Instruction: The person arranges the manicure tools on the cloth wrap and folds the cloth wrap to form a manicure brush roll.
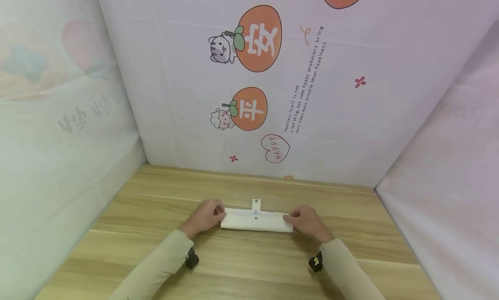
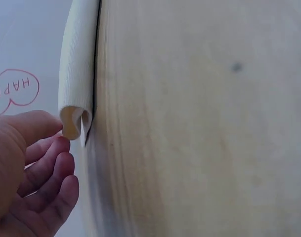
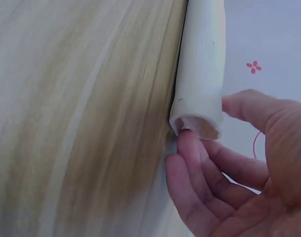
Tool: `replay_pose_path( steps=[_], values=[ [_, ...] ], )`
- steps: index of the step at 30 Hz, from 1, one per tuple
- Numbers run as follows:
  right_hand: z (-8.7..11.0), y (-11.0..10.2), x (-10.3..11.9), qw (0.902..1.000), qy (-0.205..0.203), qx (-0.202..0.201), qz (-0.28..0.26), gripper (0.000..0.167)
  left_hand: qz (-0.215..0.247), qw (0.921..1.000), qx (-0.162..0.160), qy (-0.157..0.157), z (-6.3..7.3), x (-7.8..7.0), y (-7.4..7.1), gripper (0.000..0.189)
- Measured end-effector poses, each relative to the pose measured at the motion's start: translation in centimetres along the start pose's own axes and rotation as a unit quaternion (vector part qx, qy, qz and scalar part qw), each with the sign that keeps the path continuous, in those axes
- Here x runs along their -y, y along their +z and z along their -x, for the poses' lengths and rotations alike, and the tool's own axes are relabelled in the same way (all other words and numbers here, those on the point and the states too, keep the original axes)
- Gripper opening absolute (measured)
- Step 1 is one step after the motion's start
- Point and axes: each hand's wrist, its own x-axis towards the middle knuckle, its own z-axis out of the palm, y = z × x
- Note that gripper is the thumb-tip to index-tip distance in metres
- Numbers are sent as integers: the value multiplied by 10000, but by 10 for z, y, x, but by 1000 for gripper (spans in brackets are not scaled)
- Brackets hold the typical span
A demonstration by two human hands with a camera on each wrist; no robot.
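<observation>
A white rolled-up cloth-like case (image 1: 241,222) lies crosswise on the wooden table. From its far edge a short strap (image 1: 256,203) with a metal snap sticks out, and a second snap shows on the roll's face. My left hand (image 1: 204,216) pinches the left end between thumb and fingers; in the left wrist view that end shows loosely folded layers. At the opposite end, my right hand (image 1: 309,222) grips the roll (image 3: 202,59), thumb on one side and fingertips at the hollow opening. Whatever lies inside the roll is hidden.
The wood-grain table (image 1: 249,265) reaches back to a white printed cloth wall (image 1: 187,139) with cartoon oranges and lettering. Similar cloth walls stand at left and right. Dark wrist cameras (image 1: 192,259) hang below both sleeves.
</observation>
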Motion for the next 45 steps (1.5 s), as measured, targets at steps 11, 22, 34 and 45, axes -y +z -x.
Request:
replay_pose_path(
  steps=[11, 22, 34, 45],
  values=[
    [-1, 3, 19, 9940, -483, -310, 931, 20, -542, 9924, 228, 1078, -5, -39, 13, 7],
    [-12, -2, 33, 9800, -1268, -176, 1524, 24, -475, 9927, 250, 1078, -10, -45, 28, 20],
    [-53, 13, 73, 9767, -1304, 621, 1590, 33, -510, 9935, 354, 949, -6, -45, 26, 37],
    [-81, 40, 78, 9786, -1456, 659, 1294, 32, -303, 9945, 659, 751, -6, -39, 23, 43]
  ],
)
